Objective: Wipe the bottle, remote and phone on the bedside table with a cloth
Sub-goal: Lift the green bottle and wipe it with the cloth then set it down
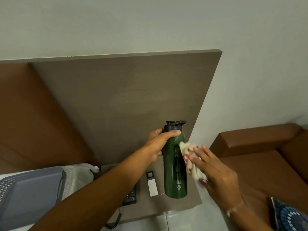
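Observation:
A tall dark green bottle [175, 172] with a black cap is held up above the bedside table [166, 205]. My left hand [158, 144] grips it around the neck, just under the cap. My right hand [215, 174] presses a cream and red cloth [193, 162] against the bottle's right side. A slim white remote [152, 184] lies flat on the table, left of the bottle. A black desk phone [130, 195] with a keypad sits further left, mostly hidden behind my left forearm; its coiled cord [115, 220] hangs off the front edge.
A grey-brown headboard panel [125, 100] rises behind the table. A bed with a grey perforated basket [30, 194] lies at the left. A brown sofa [260, 157] stands to the right, with a blue patterned item [290, 215] on it.

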`<act>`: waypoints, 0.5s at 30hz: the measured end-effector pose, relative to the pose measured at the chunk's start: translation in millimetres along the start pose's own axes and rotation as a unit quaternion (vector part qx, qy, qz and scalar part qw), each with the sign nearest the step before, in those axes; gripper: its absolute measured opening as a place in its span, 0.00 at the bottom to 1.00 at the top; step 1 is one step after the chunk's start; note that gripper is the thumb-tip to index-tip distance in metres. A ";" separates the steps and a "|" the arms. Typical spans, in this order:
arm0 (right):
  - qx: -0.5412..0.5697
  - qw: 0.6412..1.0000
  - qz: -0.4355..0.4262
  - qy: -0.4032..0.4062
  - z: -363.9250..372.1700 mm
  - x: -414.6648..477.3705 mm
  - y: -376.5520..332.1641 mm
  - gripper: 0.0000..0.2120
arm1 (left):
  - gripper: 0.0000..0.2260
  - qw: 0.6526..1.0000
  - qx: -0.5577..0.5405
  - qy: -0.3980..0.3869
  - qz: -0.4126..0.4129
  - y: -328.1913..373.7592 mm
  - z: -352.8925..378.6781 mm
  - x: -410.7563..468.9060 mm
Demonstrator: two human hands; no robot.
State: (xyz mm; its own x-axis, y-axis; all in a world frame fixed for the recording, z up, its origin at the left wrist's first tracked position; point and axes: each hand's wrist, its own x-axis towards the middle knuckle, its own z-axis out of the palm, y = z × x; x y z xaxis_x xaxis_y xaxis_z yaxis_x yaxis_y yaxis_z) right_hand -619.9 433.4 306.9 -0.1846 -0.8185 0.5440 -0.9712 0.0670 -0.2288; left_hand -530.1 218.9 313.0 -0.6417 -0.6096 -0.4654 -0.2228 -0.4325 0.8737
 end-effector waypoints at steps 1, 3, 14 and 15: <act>-0.026 0.999 -0.021 0.000 1.5 12.6 0.0 0.22 | 0.17 1.000 0.003 -0.005 -0.004 -0.4 3.2 -1.7; -0.069 0.994 -0.058 -0.063 10.0 36.2 -7.8 0.22 | 0.14 1.000 0.003 -0.010 -0.015 -0.8 7.4 -3.6; -0.080 0.931 -0.225 -0.276 49.7 -36.0 -55.8 0.24 | 0.21 1.000 0.001 0.016 0.003 13.4 -2.9 -4.3; -0.058 0.948 -0.187 -0.251 41.6 -37.2 -53.0 0.24 | 0.22 1.000 -0.001 0.017 0.005 14.6 -5.3 -3.7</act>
State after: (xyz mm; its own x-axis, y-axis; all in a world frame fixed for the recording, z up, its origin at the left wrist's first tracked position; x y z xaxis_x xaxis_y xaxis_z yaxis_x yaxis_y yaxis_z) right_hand -555.3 436.5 265.2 0.2425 -0.9638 0.1110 -0.9700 -0.2428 0.0112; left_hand -527.1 211.3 326.7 -0.6180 -0.6366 -0.4614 -0.2150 -0.4277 0.8780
